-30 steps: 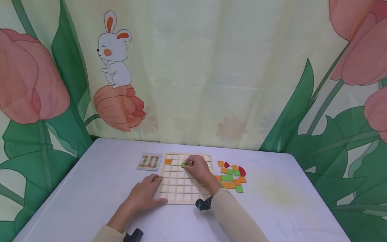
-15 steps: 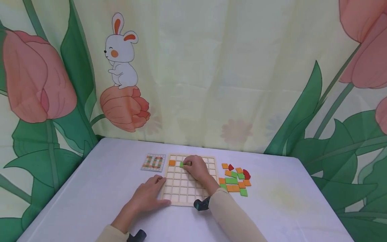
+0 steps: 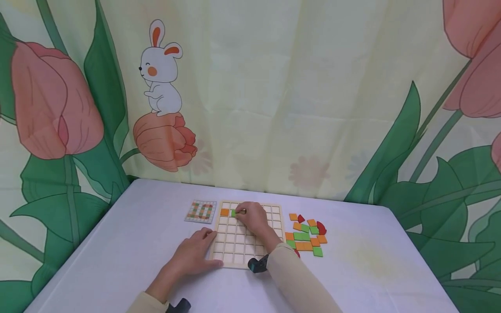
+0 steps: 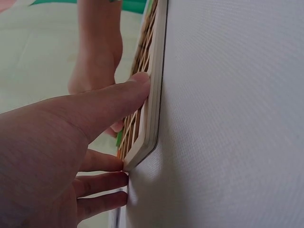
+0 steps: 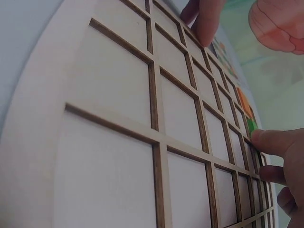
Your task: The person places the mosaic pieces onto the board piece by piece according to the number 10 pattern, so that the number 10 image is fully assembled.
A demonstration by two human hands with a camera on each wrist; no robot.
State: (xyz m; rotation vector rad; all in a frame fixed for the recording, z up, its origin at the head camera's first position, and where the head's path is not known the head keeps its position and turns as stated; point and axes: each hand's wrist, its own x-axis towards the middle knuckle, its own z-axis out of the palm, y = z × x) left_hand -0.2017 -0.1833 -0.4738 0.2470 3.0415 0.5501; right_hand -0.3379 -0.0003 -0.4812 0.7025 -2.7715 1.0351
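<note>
Fingers point(image 5: 275, 141) of right hand point(image 3: 254, 219) (bent) against green tile point(image 5: 251, 125)

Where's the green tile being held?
In the head view, the green tile is in the right hand, near the board's top-left corner, just right of its orange tile.

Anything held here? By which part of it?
In the head view, the right hand pinches a green tile by its right side; the left hand only touches the grid board's edge.

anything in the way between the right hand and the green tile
Nothing visible: the right hand holds the green tile directly, at the board. The orange tile lies to its left in the head view, not between them.
</note>
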